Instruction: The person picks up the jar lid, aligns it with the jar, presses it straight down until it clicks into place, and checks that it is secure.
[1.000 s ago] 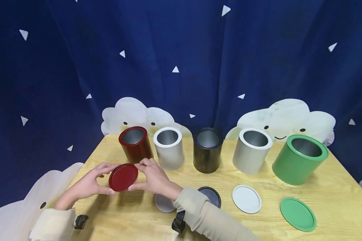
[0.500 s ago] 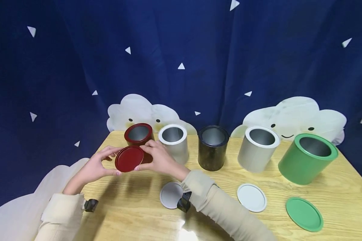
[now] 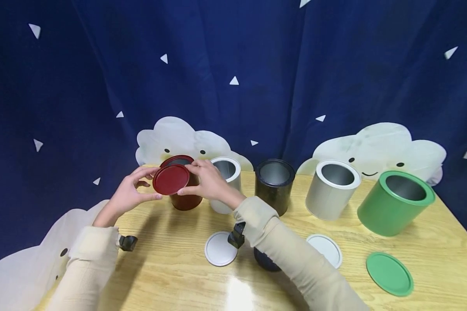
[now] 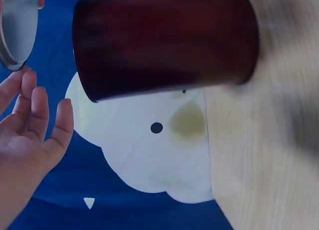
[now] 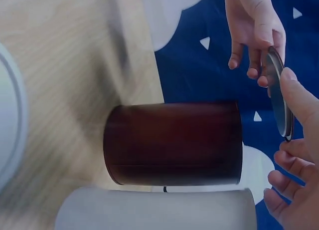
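Since the red lid (image 3: 171, 179) looks thin, light and slippery, keep both hands pinching its rim above the red can (image 3: 185, 199).

Glossy red metal lid (image 3: 171, 179) and can (image 3: 184, 199) — grained, lacquered wooden table (image 3: 171, 276).

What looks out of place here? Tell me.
Nothing is spilled or damaged. The one odd spot: the black lid lies mostly hidden under the right sleeve. The red lid is held tilted above the red can, not seated.
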The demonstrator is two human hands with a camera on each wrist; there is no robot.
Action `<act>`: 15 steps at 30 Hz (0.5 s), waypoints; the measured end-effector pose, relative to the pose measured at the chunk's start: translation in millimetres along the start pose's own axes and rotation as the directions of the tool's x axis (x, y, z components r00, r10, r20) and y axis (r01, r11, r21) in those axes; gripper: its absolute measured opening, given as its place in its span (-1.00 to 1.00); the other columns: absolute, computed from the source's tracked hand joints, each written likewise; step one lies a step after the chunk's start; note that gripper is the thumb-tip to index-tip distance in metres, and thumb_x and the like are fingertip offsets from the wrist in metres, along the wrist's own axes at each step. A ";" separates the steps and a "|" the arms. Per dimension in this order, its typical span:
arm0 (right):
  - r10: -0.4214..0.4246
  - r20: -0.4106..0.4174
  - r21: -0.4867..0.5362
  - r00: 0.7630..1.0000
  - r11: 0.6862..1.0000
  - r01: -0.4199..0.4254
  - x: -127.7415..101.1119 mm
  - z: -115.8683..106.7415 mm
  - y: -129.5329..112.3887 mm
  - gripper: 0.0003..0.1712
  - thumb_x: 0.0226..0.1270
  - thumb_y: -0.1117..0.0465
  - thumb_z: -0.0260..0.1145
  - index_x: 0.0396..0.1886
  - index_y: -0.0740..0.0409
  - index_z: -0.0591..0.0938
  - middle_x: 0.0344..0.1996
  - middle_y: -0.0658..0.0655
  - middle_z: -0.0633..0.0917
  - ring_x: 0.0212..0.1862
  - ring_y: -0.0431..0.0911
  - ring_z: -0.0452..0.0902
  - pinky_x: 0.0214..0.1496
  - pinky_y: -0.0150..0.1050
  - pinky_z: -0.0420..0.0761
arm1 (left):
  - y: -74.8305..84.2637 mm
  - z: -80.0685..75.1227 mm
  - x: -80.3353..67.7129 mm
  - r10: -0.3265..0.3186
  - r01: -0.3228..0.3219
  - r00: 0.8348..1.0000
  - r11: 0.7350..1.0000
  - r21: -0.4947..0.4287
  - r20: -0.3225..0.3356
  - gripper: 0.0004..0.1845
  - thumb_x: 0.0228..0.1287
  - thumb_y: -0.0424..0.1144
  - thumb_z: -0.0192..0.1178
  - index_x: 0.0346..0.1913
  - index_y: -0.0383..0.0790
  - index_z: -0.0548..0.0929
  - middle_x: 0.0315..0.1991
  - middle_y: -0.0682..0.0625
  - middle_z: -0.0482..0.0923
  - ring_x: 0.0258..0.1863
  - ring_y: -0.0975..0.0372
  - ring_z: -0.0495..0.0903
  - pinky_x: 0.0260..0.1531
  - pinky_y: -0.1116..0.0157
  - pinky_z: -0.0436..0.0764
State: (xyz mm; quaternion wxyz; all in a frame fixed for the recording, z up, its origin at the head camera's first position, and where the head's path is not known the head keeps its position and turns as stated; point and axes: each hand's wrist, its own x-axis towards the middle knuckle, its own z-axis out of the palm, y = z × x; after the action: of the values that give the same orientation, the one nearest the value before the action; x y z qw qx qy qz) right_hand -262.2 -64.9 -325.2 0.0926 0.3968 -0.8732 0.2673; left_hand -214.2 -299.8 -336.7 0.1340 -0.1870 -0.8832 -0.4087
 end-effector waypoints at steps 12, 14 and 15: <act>0.069 0.017 0.030 0.997 0.997 -0.070 25.8 -7.3 13.0 -0.19 -0.02 -0.15 0.39 0.18 0.21 0.46 -0.09 0.09 0.51 -0.04 -0.08 0.32 -0.06 -0.29 0.34 | 1.0 -0.3 27.0 -0.070 0.070 0.998 0.997 -0.035 0.012 -0.29 -0.06 -0.42 0.35 0.23 -0.38 0.35 0.04 -0.22 0.40 -0.10 0.23 0.32 -0.14 0.11 0.37; 0.076 0.028 0.021 0.997 0.997 -0.077 30.3 -7.1 14.4 -0.20 -0.01 -0.16 0.38 0.19 0.18 0.46 -0.11 0.08 0.50 -0.06 -0.08 0.32 -0.08 -0.31 0.34 | 4.5 -1.9 29.9 -0.073 0.073 0.997 0.997 -0.035 0.017 -0.30 -0.05 -0.44 0.34 0.23 -0.42 0.34 0.03 -0.26 0.39 -0.09 0.17 0.31 -0.14 0.04 0.34; 0.081 0.035 0.016 0.996 0.997 -0.082 32.5 -7.1 15.3 -0.20 0.00 -0.17 0.37 0.19 0.17 0.46 -0.12 0.07 0.50 -0.06 -0.08 0.32 -0.09 -0.31 0.34 | 4.0 -2.4 31.5 -0.076 0.077 0.997 0.996 -0.035 0.020 -0.31 -0.05 -0.43 0.33 0.23 -0.42 0.34 0.04 -0.26 0.39 -0.08 0.16 0.30 -0.13 0.02 0.33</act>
State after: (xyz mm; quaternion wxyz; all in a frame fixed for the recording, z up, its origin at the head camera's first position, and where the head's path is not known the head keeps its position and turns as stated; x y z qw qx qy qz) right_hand -295.7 -73.6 -313.1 0.0630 0.3662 -0.8877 0.2718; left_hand -240.4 -292.3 -320.2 0.1065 -0.1594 -0.8835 -0.4275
